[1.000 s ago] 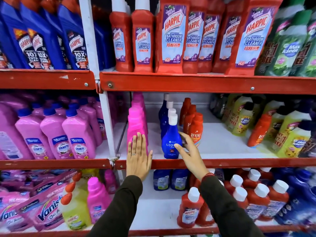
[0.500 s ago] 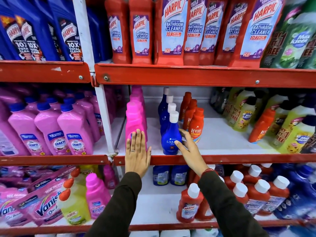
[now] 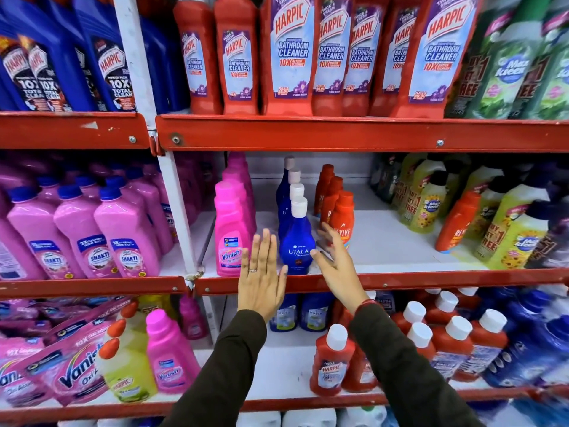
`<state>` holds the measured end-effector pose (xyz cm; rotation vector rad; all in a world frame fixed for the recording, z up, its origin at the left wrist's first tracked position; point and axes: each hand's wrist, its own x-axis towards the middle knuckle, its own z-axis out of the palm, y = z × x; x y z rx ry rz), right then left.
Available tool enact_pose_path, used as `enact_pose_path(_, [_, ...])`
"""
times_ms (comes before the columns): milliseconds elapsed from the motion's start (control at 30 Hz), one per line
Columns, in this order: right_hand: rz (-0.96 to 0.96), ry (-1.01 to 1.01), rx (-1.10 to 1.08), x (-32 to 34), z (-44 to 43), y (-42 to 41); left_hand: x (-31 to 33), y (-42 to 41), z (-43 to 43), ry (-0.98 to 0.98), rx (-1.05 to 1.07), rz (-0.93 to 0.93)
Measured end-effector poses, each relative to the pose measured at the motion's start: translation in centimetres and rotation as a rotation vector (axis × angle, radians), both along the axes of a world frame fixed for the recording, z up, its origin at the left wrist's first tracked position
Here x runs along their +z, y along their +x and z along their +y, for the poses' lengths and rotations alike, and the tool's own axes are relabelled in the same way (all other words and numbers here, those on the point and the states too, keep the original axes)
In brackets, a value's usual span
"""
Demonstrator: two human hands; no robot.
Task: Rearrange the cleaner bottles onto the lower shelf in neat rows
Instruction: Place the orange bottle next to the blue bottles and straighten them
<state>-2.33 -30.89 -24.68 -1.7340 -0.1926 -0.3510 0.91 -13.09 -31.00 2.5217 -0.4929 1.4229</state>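
On the middle shelf (image 3: 400,280) three rows run front to back: pink Vanish bottles (image 3: 231,232), blue Ujala bottles with white caps (image 3: 297,241) and orange Revive bottles (image 3: 343,221). My left hand (image 3: 261,278), flat with fingers together and a ring on it, is raised between the front Vanish and Ujala bottles, holding nothing. My right hand (image 3: 337,266) is open with fingers spread, its thumb at the right side of the front Ujala bottle, fingers in front of the front Revive bottle. Neither hand grips a bottle.
Red Harpic bathroom cleaner bottles (image 3: 295,57) fill the top shelf, blue Harpic (image 3: 61,66) at left. Pink Shakti bottles (image 3: 101,241) stand left of the white upright (image 3: 172,186). Yellow-green Max Kleen bottles (image 3: 505,226) and a leaning orange bottle (image 3: 457,223) sit right. Small Harpic bottles (image 3: 334,362) stand below.
My left hand has slid right, off the front Vanish bottle, into the gap beside the Ujala bottle. My right hand has opened wider and eased back slightly. The view has shifted down.
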Motion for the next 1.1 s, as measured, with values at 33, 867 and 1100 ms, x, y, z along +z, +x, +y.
enact_pose_path(33, [-0.016,0.000,-0.029,0.1,-0.6,-0.2,0.2,0.0,-1.0,0.009,-0.019,-0.011])
enact_pose_path(867, [0.106,-0.015,-0.754,5.3,-25.4,2.3,-0.5,2.6,-8.2,-0.003,0.006,-0.045])
enact_pose_path(1100, [0.137,-0.047,-0.683,5.3,-26.4,2.5,-0.6,2.7,-8.1,-0.002,0.007,-0.064])
